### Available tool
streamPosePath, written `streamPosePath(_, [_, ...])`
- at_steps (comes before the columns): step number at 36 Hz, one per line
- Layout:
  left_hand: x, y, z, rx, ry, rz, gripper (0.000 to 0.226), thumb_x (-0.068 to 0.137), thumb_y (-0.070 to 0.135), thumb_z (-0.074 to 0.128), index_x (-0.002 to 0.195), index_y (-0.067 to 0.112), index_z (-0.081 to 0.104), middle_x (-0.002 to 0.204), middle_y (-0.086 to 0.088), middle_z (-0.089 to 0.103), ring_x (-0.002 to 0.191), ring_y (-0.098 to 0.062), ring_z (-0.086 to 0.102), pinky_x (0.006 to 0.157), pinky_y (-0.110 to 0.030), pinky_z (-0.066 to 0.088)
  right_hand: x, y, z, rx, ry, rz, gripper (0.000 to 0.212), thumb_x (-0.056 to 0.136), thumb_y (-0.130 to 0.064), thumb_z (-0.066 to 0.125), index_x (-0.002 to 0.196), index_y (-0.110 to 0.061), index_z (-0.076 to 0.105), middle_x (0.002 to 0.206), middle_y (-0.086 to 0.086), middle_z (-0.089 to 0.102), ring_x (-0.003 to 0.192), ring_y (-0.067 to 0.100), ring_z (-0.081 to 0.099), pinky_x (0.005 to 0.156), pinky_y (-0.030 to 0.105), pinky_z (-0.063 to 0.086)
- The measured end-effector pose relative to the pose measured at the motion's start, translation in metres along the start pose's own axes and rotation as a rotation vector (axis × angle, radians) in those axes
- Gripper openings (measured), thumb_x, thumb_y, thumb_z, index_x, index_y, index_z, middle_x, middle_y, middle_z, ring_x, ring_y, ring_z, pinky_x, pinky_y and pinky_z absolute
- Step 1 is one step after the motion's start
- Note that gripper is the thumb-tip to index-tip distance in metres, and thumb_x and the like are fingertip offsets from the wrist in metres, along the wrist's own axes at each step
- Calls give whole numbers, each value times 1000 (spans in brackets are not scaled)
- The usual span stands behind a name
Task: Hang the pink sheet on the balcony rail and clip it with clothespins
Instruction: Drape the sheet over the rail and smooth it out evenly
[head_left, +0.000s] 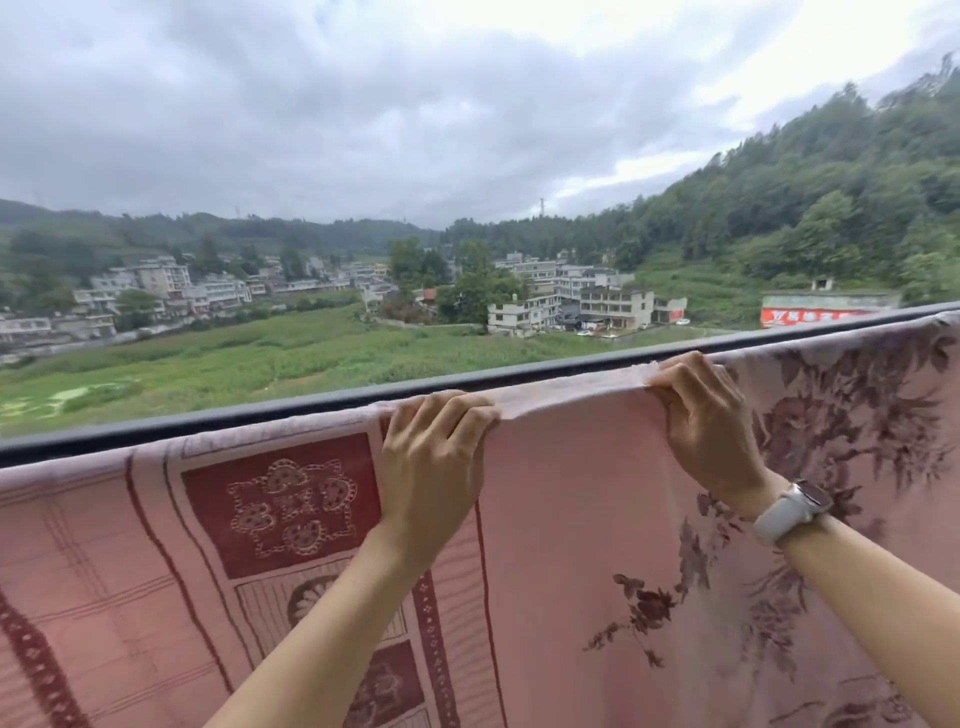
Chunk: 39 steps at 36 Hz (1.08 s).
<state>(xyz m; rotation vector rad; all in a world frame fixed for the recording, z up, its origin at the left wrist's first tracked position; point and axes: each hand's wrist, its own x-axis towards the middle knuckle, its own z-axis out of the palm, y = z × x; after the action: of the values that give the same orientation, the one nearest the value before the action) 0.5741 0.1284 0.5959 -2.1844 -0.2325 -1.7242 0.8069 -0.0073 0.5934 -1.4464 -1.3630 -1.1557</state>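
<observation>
Fingers (452, 410) of the left hand (431, 467) curl over the top edge of the pink sheet (571, 519) and hold it tight. They are bent down at the knuckles, with the cloth bunched under them. The right hand (706, 431) is just to the right, with a short bit of sheet edge between the two hands. Its fingers (680, 376) are curled too, and they pinch the top fold of the sheet. The fingertips point left, toward the other hand.

The pink sheet hangs over the dark balcony rail (260, 413). The rail runs from low on the left to higher on the right. The sheet's top edge lies along the rail, right under both sets of fingers. From there the cloth drops down on the near side and fills the whole lower part of the view. Between the hands the edge is pulled into a flat, wrinkled band.

On the left, the sheet has dark red squares with pale flower shapes and stripes. On the right, it has dark leafy prints.

A white watch (789, 512) is on the right wrist.

Far past the rail is a green field (234, 358), then pale houses (571, 301), and a hill (831, 197) thick with trees on the right. Grey clouds (311, 104) cover the sky.
</observation>
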Motion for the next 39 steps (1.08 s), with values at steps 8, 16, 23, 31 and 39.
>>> streamPosePath(8, [13,20,-2,98,-244,-45,21,81,25,56,67,13,65,73,1,67,73,-20,58,76,-36,40,-9,13,0,-52,-295,-23,6,84,-6,61,87,-9,64,86,3,63,79,24,60,70,33,48])
streamPosePath(16, [48,47,56,230,-678,-78,56,91,51,38,140,24,28,132,-4,48,116,-26,48,95,-42,33,0,47,-9,-23,-148,71,25,79,-6,65,101,-6,54,95,10,54,89,21,47,69,31,43])
streamPosePath(23, [53,80,101,255,-465,-104,39,89,46,35,107,25,62,92,4,67,80,-22,63,71,-34,41,8,127,-18,30,-286,18,18,78,-9,67,96,-9,63,98,4,60,93,28,54,82,42,38])
streamPosePath(31, [55,98,115,208,-327,-231,34,88,42,43,99,25,71,89,5,72,78,-21,65,74,-35,44,19,153,-15,255,-229,-32,16,76,9,61,80,-6,57,81,6,57,78,23,53,70,40,47])
streamPosePath(39, [68,132,117,133,-163,-141,24,90,29,51,89,18,72,90,4,72,82,-19,66,77,-32,43,14,181,-51,304,-62,-138,3,86,-6,49,88,-8,47,84,12,57,73,26,54,63,34,46])
